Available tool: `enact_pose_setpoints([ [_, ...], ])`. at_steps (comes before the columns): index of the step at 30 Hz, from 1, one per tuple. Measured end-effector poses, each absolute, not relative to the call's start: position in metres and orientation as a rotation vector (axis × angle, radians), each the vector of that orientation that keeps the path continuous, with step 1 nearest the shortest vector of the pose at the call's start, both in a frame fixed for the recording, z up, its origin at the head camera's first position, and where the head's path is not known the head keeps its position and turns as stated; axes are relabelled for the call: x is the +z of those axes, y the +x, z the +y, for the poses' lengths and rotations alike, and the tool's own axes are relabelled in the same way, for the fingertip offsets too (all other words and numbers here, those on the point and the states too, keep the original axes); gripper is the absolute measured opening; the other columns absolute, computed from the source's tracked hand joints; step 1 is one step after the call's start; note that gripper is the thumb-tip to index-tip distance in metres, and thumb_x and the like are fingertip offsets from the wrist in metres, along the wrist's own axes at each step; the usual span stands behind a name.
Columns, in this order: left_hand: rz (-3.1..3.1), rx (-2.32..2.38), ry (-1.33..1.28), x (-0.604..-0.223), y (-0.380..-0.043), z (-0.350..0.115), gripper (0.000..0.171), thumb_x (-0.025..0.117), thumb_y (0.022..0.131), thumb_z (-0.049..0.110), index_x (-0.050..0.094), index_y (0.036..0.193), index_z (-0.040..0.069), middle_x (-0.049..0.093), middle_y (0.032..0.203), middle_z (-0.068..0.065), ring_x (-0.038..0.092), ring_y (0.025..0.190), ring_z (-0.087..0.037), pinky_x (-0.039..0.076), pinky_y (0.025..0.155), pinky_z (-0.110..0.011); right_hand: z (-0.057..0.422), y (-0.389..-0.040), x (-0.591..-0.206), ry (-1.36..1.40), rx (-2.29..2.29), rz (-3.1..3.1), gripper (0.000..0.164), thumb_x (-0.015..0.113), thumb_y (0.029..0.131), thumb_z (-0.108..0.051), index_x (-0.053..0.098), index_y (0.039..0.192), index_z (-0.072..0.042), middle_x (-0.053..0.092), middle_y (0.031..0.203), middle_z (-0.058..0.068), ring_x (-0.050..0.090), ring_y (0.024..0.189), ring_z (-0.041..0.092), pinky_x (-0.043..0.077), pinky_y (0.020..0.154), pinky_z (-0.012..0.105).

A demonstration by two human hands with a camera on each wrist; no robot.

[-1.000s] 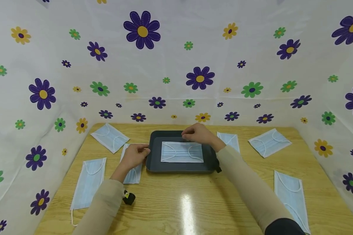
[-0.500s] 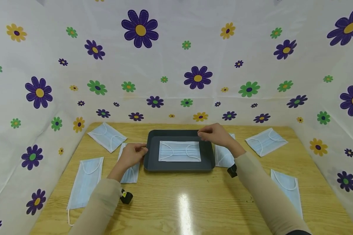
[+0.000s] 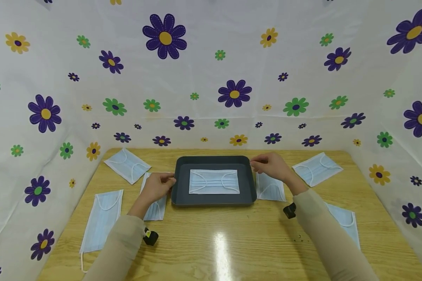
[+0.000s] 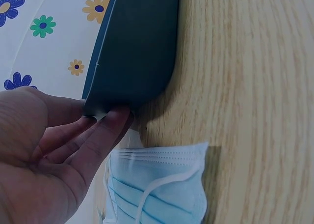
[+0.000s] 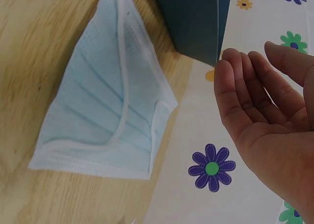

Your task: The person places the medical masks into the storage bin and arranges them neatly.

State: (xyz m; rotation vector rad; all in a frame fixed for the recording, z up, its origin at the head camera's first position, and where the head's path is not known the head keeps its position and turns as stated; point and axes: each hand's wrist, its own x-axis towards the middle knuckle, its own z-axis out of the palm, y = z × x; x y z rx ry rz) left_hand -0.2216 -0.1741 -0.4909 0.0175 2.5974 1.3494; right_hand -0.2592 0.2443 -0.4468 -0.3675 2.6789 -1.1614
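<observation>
A blue pleated face mask (image 3: 213,182) with white ear loops lies flat in the dark grey tray (image 3: 214,200), in the head view. At the tray's left side, my left hand (image 3: 157,186) pinches the rim; in the left wrist view the thumb is at the rim edge and the fingers (image 4: 100,140) bend against the outer wall. My right hand (image 3: 274,168) is by the tray's upper right corner, its fingers loosely bent and holding nothing. In the right wrist view its thumb stands apart from the fingers (image 5: 230,89). A mask (image 3: 271,189) lies under that hand.
More masks lie about the wooden table (image 3: 197,242): one (image 3: 127,165) at the far left, another (image 3: 102,220) at the near left, one (image 3: 158,208) partly under the left hand, others (image 3: 317,169) at the right. Flowered cloth (image 3: 197,78) hangs behind and beside the table.
My right hand has moved right, from over the tray above the mask to outside its upper right corner. The left hand stays at the tray's left rim, and the mask stays in place.
</observation>
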Motion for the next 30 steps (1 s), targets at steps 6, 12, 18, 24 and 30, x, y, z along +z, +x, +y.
enact_pose_setpoints([
  [6, 2.595, 1.364, 0.016, -0.492, -0.222, -0.174, 0.040, 0.061, 0.107, 0.015, 0.063, 0.143, -0.002, 0.072, 0.126, -0.028, 0.073, 0.082, -0.016, 0.060, 0.072, -0.032, 0.255, -0.256, -0.452, -0.351, -1.161, 2.684, 0.038, 0.064, 0.106, -0.022, 0.070, 0.129, 0.008, 0.078, 0.108, 0.023, 0.075, 0.093, 0.038, 0.062, 0.082, 0.046],
  [12, 2.582, 1.383, 0.005, -0.492, -0.222, -0.174, 0.040, 0.061, 0.107, 0.014, 0.063, 0.143, -0.003, 0.072, 0.126, -0.028, 0.075, 0.085, -0.019, 0.061, 0.072, -0.032, 0.263, -0.254, -0.456, -0.291, -1.151, 2.702, 0.035, 0.067, 0.105, -0.024, 0.074, 0.125, 0.005, 0.079, 0.102, 0.019, 0.074, 0.088, 0.033, 0.055, 0.075, 0.031],
  [18, 2.587, 1.381, 0.004, -0.493, -0.222, -0.174, 0.039, 0.062, 0.107, 0.015, 0.064, 0.142, -0.003, 0.072, 0.126, -0.028, 0.076, 0.087, -0.020, 0.062, 0.073, -0.033, 0.271, -0.250, -0.459, -0.247, -1.148, 2.694, 0.036, 0.066, 0.106, -0.023, 0.073, 0.126, 0.006, 0.080, 0.103, 0.019, 0.075, 0.088, 0.030, 0.059, 0.079, 0.035],
  [24, 2.592, 1.379, 0.007, -0.493, -0.222, -0.174, 0.039, 0.061, 0.107, 0.015, 0.064, 0.142, -0.003, 0.072, 0.126, -0.028, 0.076, 0.087, -0.020, 0.063, 0.074, -0.033, 0.280, -0.246, -0.464, -0.231, -1.129, 2.697, 0.037, 0.066, 0.106, -0.024, 0.072, 0.126, 0.006, 0.080, 0.102, 0.019, 0.074, 0.087, 0.025, 0.057, 0.078, 0.032],
  [30, 2.590, 1.381, 0.018, -0.492, -0.221, -0.174, 0.039, 0.061, 0.107, 0.014, 0.063, 0.142, -0.003, 0.073, 0.125, -0.028, 0.076, 0.086, -0.020, 0.063, 0.074, -0.033, 0.289, -0.242, -0.468, -0.187, -1.116, 2.726, 0.037, 0.064, 0.106, -0.022, 0.072, 0.125, 0.009, 0.078, 0.107, 0.024, 0.076, 0.088, 0.026, 0.061, 0.078, 0.036],
])
